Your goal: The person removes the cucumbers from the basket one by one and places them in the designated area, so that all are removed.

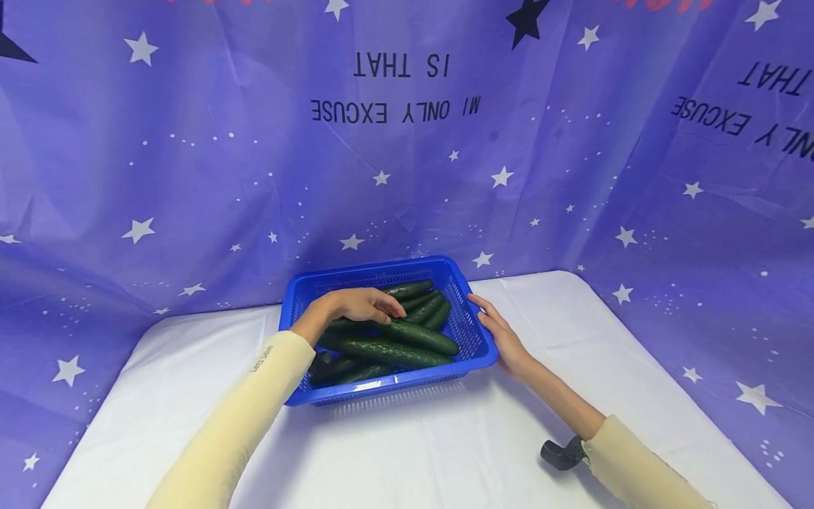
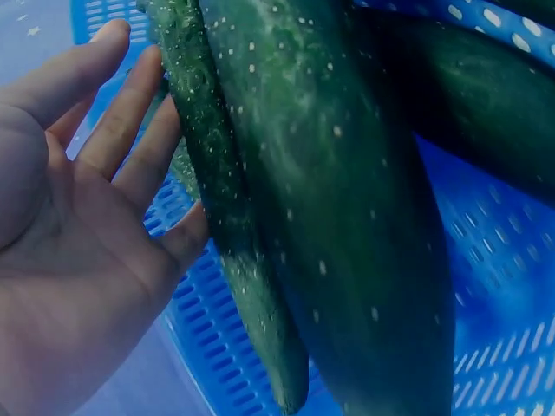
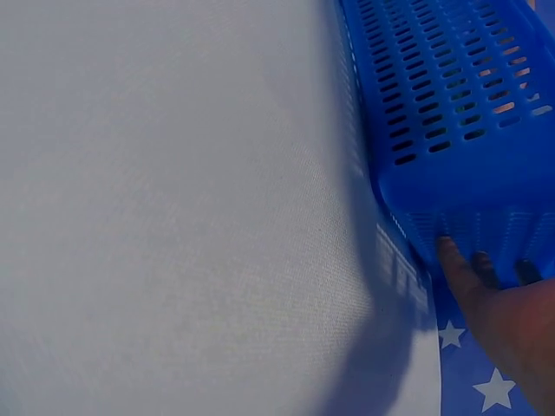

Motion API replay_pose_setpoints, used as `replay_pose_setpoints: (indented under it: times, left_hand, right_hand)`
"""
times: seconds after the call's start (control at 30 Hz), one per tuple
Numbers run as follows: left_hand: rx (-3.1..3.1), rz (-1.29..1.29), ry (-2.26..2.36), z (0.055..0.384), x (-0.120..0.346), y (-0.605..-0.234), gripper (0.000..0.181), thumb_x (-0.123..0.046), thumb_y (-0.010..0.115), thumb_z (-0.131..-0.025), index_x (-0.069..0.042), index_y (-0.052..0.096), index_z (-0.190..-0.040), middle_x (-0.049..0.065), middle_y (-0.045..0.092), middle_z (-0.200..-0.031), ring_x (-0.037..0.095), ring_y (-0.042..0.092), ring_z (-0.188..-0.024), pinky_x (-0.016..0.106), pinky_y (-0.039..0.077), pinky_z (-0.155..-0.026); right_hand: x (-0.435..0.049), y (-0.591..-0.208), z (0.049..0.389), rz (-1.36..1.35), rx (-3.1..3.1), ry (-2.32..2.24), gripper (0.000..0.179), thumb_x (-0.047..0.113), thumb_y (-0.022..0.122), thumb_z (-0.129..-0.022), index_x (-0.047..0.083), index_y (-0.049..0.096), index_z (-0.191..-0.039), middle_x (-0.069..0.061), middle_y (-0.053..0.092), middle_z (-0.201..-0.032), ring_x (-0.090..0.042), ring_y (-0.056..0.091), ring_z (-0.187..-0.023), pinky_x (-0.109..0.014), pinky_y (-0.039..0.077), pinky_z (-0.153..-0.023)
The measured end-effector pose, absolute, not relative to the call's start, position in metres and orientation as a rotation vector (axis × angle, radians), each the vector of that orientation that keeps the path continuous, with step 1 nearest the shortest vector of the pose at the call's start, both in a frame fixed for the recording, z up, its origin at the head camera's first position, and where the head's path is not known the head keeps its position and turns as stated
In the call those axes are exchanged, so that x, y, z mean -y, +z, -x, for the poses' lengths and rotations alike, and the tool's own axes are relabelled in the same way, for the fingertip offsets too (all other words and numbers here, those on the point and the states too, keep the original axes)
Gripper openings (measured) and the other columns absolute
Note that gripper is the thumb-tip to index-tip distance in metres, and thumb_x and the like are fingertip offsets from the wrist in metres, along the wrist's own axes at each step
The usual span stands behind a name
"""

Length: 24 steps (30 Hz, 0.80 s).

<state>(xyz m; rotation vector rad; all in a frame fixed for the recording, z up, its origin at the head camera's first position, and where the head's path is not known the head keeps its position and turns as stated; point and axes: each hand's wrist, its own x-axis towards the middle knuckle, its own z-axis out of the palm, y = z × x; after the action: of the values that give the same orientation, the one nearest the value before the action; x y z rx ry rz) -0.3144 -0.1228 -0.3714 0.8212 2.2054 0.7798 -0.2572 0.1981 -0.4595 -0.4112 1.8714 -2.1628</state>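
Note:
Several long dark-green cucumbers [image 1: 420, 338] lie in a blue perforated plastic basket [image 1: 486, 350]. My left hand [image 1: 365, 304] reaches over the basket's left side, its fingertips among the cucumbers. In the left wrist view, the palm of the left hand [image 2: 95, 217] shows with its fingers apart and loosely bent, the tips right beside a slim, bumpy cucumber [image 2: 217, 173]; a thicker one lies along it. My right hand [image 1: 505, 339] rests against the basket's right end, fingers extended along the rim. In the right wrist view, the fingers [image 3: 464, 277] touch the basket's outer wall [image 3: 434, 186].
White cloth covers the table [image 1: 407, 452] under the basket. A purple curtain [image 1: 413, 177] printed with stars and lettering rises close behind the basket and along both sides. A black curved piece [image 1: 562, 454] sits at the right wrist beside the sleeve.

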Motion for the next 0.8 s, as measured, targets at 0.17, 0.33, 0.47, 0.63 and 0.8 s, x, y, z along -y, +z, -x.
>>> replay_pose_setpoints:
  times: [0.17,0.33,0.47,0.63,0.8]
  left_hand:
    - [-2.183,-0.834,0.719,0.321,0.113,-0.378,0.041,-0.007,0.054,-0.103,-0.008,0.053,-0.145,0.011,0.046,-0.150,0.028,0.038,-0.140,0.041,0.035,-0.111]
    - [-2.177,-0.776,0.692,0.324,0.110,-0.382,0.044,-0.006,0.059,-0.101,-0.014,0.054,-0.144,0.008,0.041,-0.154,0.028,0.032,-0.144,0.042,0.032,-0.113]
    - [-2.179,-0.767,0.698,0.322,0.112,-0.380,0.043,-0.005,0.060,-0.100,-0.016,0.057,-0.142,0.007,0.040,-0.154,0.029,0.031,-0.145,0.043,0.032,-0.113]
    - [-2.189,-0.793,0.707,0.317,0.112,-0.368,0.042,-0.001,0.057,-0.100,-0.016,0.055,-0.140,0.009,0.039,-0.154,0.028,0.030,-0.145,0.043,0.031,-0.114]
    - [-2.278,-0.906,0.722,0.310,0.116,-0.348,0.043,-0.001,0.055,-0.102,-0.013,0.051,-0.143,0.012,0.039,-0.153,0.030,0.032,-0.143,0.047,0.031,-0.113]
  right_hand:
    - [-0.199,-0.460,0.257,0.423,-1.881,-2.159,0.051,0.022,0.029,-0.110,0.012,0.019,-0.159,-0.024,0.023,-0.156,-0.044,0.037,-0.129,-0.039,0.047,-0.095]
    - [-0.198,-0.459,0.258,0.431,-1.897,-2.141,0.051,0.023,0.029,-0.110,0.013,0.019,-0.159,-0.023,0.022,-0.157,-0.045,0.036,-0.131,-0.040,0.047,-0.096]
    - [-0.197,-0.458,0.257,0.426,-1.893,-2.143,0.051,0.023,0.029,-0.110,0.013,0.020,-0.159,-0.023,0.022,-0.157,-0.046,0.036,-0.132,-0.042,0.046,-0.097]
    - [-0.197,-0.458,0.257,0.443,-1.886,-2.145,0.051,0.024,0.030,-0.110,0.013,0.019,-0.159,-0.024,0.023,-0.157,-0.044,0.038,-0.130,-0.042,0.047,-0.096]
    - [-0.198,-0.461,0.257,0.444,-1.881,-2.160,0.051,0.025,0.031,-0.111,0.013,0.019,-0.159,-0.024,0.024,-0.156,-0.042,0.044,-0.126,-0.044,0.049,-0.094]
